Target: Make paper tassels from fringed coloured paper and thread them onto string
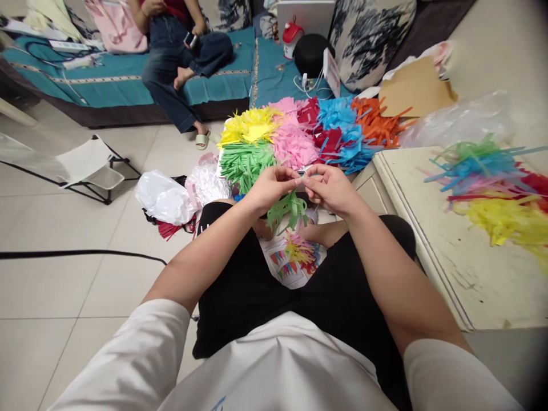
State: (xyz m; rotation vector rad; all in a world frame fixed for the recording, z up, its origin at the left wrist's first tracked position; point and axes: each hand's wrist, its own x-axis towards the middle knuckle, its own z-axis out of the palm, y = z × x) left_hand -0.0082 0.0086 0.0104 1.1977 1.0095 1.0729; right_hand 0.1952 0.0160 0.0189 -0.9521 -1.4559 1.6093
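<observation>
Hands together over the lap (257, 279): left hand (270, 189) and right hand (333, 188) both pinch a green paper fringe (287, 209), dangling between them. Coloured strips (492, 177) on the table (445, 268) at three o'clock; bright paper piles (295, 137) at twelve; seated person (180, 51) at eleven.

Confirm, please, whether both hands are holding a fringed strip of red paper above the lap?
Not quite: in the head view, the fringed paper strip held by the left hand and the right hand is green, not red. It does hang above the lap.
</observation>
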